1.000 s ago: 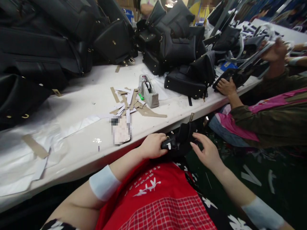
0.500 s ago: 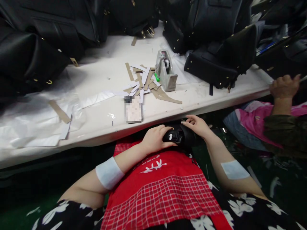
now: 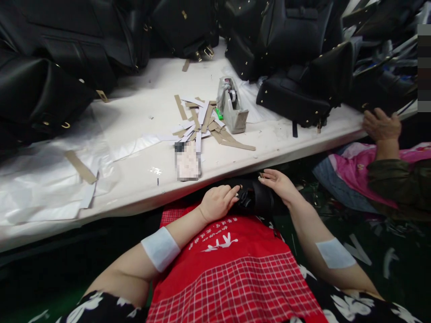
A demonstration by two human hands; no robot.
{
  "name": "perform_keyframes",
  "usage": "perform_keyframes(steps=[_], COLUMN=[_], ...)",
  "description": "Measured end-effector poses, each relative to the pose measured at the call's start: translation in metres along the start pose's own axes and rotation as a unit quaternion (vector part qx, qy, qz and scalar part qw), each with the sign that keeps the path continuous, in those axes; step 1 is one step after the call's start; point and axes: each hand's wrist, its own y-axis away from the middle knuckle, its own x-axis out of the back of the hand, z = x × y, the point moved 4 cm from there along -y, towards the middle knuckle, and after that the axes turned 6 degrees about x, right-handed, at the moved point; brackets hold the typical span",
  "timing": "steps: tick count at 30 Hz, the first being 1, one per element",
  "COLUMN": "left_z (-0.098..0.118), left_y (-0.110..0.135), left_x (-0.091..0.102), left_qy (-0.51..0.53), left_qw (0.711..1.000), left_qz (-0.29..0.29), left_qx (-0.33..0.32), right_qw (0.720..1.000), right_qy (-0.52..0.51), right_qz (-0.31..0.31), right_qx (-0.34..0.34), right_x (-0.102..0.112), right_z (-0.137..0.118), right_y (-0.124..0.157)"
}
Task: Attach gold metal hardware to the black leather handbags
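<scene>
A black leather bag (image 3: 264,197) lies in my lap, below the table's front edge and against the red apron. On its left side my left hand (image 3: 220,202) has its fingers bent over dark straps or folds (image 3: 246,198), the fingertips pinched close together. My right hand (image 3: 278,184) is at the bag's upper right rim, fingers stretched out and slightly apart; whether the fingertips touch the rim I cannot tell. The lower part of the bag is dark and partly hidden by my hands.
On the white table (image 3: 134,170) are paper and card strips (image 3: 202,119), a tape dispenser (image 3: 235,112) and a blurred-out phone-like thing (image 3: 188,161). Black bags (image 3: 292,96) line the back and sides. A co-worker's hand (image 3: 382,125) rests at the right table edge.
My left hand has drawn its fingers and thumb together over the straps, after being spread around them. My right hand's fingers have straightened a little. The co-worker's hand has shifted left and down.
</scene>
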Motion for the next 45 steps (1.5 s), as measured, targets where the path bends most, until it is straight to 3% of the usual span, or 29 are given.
perform_keyframes(steps=[3, 5, 9, 15, 17, 20, 26, 28, 32, 38, 45], left_z=[-0.005, -0.011, -0.026, -0.029, -0.028, -0.025, -0.014, -0.011, -0.009, -0.007, 0.008], left_y=[-0.002, -0.003, -0.005, -0.015, -0.02, -0.03, -0.047, -0.051, -0.057, -0.065, -0.069], left_x=[-0.002, 0.002, 0.023, 0.048, 0.052, 0.055, 0.063, 0.061, 0.048, 0.023, 0.031], left_qy=[0.06, 0.118, 0.245, 0.49, 0.514, 0.501, 0.418, 0.408, 0.405, 0.458, 0.464], left_qw=[0.997, 0.987, 0.931, 0.812, 0.796, 0.805, 0.86, 0.866, 0.862, 0.829, 0.832], left_qz=[0.018, 0.045, 0.086, -0.027, -0.058, -0.083, -0.076, -0.075, -0.095, -0.158, -0.16], left_qx=[0.037, 0.101, 0.255, 0.317, 0.314, 0.308, 0.284, 0.28, 0.289, 0.279, 0.257], right_qw=[1.0, 0.999, 0.998, 0.992, 0.989, 0.989, 0.988, 0.988, 0.99, 0.993, 0.991], right_qy=[-0.029, -0.044, -0.052, 0.091, 0.106, 0.102, 0.111, 0.109, 0.095, 0.06, 0.0], right_qz=[0.002, 0.003, -0.005, -0.041, -0.059, -0.065, -0.049, -0.054, -0.055, -0.08, -0.137], right_qx=[0.007, 0.012, 0.025, 0.071, 0.08, 0.09, 0.098, 0.094, 0.091, 0.059, -0.008], right_x=[0.0, 0.001, 0.003, 0.007, 0.005, 0.0, -0.002, -0.001, 0.002, 0.003, 0.003], right_z=[-0.002, -0.005, -0.019, -0.056, -0.067, -0.079, -0.088, -0.088, -0.086, -0.081, -0.075], right_y=[0.006, 0.011, 0.026, 0.056, 0.064, 0.071, 0.077, 0.078, 0.077, 0.076, 0.072])
